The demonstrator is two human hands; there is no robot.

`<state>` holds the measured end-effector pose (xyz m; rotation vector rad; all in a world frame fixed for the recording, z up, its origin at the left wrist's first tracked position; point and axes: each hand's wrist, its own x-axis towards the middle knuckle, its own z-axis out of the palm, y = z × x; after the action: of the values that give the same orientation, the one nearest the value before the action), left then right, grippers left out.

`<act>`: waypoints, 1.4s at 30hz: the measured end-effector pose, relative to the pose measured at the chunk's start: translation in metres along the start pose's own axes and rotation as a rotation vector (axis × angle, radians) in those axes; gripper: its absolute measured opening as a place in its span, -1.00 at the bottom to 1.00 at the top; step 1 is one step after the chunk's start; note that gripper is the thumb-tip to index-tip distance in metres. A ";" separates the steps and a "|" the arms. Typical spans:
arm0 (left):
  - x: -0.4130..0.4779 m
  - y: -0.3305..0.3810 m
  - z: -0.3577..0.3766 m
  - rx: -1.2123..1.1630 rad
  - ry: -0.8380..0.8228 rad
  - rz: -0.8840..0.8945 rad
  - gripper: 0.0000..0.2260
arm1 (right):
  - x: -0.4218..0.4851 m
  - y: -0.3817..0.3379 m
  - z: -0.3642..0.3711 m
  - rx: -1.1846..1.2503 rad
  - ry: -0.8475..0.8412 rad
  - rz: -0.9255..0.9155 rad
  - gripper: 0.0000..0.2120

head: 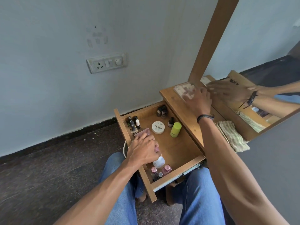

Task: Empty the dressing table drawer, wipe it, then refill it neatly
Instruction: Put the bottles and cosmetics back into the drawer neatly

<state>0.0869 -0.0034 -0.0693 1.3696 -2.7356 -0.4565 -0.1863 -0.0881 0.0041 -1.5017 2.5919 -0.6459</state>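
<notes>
The wooden drawer (178, 148) stands pulled out over my lap. Inside it lie a round white nail polish remover tub (158, 127), a lime green bottle (175, 129), dark nail polish bottles (134, 123) at the back left, three small dark bottles (162, 111) at the back, and pink-capped bottles (159, 170) at the front. My left hand (142, 149) grips a flat pink box (142, 133) inside the drawer, beside a clear white bottle (159, 161). On the table top, my right hand (198, 101) touches a pale patterned palette (184, 90), fingers spread.
A striped cloth (232, 135) lies on the dressing table top (181, 114) by the mirror (259, 62). A wall socket plate (106, 63) sits on the left wall. Dark stone floor (48, 168) lies left of the drawer. My knees in blue jeans are under the drawer.
</notes>
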 end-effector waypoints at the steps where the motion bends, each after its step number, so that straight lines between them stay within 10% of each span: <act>1: 0.000 0.000 0.000 0.004 -0.011 0.005 -0.67 | 0.004 0.007 0.001 -0.008 -0.054 0.028 -0.36; 11: 0.000 0.003 -0.006 0.008 -0.046 0.011 -0.67 | 0.018 0.015 0.002 0.078 -0.203 0.079 -0.10; 32: -0.002 0.001 -0.004 0.018 -0.027 0.028 -0.70 | -0.073 0.007 -0.056 0.162 -0.181 0.098 -0.22; 42: -0.003 0.004 -0.002 -0.009 -0.002 0.000 -0.78 | -0.198 0.003 -0.064 -0.001 -0.531 -0.056 -0.30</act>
<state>0.0864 0.0004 -0.0657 1.3682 -2.7321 -0.4699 -0.1038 0.1006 0.0331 -1.4977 2.1519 -0.2045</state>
